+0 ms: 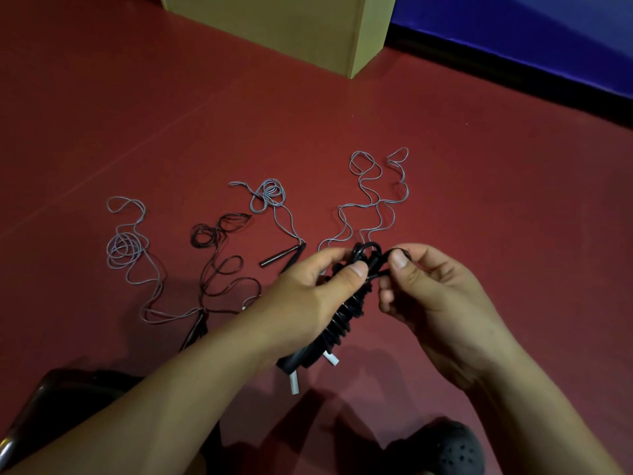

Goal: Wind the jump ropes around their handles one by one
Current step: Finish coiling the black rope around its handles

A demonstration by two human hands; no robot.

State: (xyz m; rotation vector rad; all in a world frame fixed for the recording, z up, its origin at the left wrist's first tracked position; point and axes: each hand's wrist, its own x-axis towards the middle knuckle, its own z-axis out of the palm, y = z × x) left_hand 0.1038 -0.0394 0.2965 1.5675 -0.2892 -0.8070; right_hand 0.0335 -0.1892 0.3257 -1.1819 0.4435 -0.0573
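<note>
My left hand (308, 296) grips a pair of black jump-rope handles (337, 325) with black rope coiled round them; white end caps stick out at the bottom. My right hand (431, 289) pinches the loose end loop of that black rope (383, 262) at the top of the bundle. On the red floor lie unwound ropes: a grey one (128, 248) at the left, a black one (219, 234) beside it, a grey one (270, 197) with black handles (281, 257) in the middle, and a grey one (376, 197) behind my hands.
A tan cardboard box (308, 32) stands at the back centre. A blue mat (513, 39) with a black edge runs along the back right. A black perforated shoe (455, 447) shows at the bottom right, a dark object (51, 406) at the bottom left.
</note>
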